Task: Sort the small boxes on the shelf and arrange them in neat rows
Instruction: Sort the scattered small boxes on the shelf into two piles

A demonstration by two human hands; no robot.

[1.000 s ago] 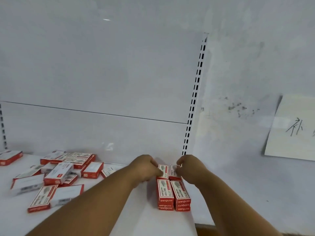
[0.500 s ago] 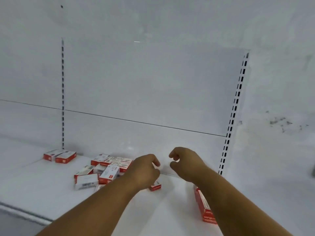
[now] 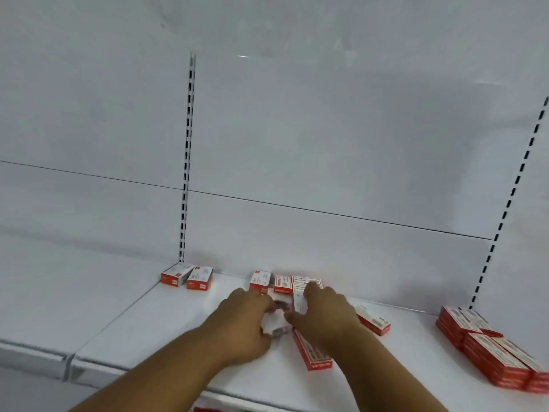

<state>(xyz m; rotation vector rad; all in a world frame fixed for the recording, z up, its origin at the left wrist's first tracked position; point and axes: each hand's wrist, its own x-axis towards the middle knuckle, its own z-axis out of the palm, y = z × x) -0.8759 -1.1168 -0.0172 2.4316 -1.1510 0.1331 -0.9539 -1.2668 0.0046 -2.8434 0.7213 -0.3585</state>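
Note:
Small red-and-white boxes lie on the white shelf [image 3: 166,331]. A loose pile of boxes [image 3: 283,283] sits by the back wall. My left hand [image 3: 246,319] curls round a blurred box [image 3: 277,319] at the pile's front. My right hand [image 3: 326,315] is beside it, with forefinger and thumb around a white-faced box [image 3: 299,303]. Under my right wrist lies a long box [image 3: 315,355]. Another box [image 3: 373,320] sits just right of that hand. Neat stacks of boxes [image 3: 490,349] stand at the shelf's right end.
Two separate boxes [image 3: 187,277] lie at the back left, below a slotted upright [image 3: 187,162]. A second slotted upright [image 3: 505,209] rises behind the stacks on the right. The shelf's front edge [image 3: 89,367] runs across the lower left.
The view has swung left, away from the stacks. Both hands left the stacks empty, moved left across the shelf and now reach into the loose pile.

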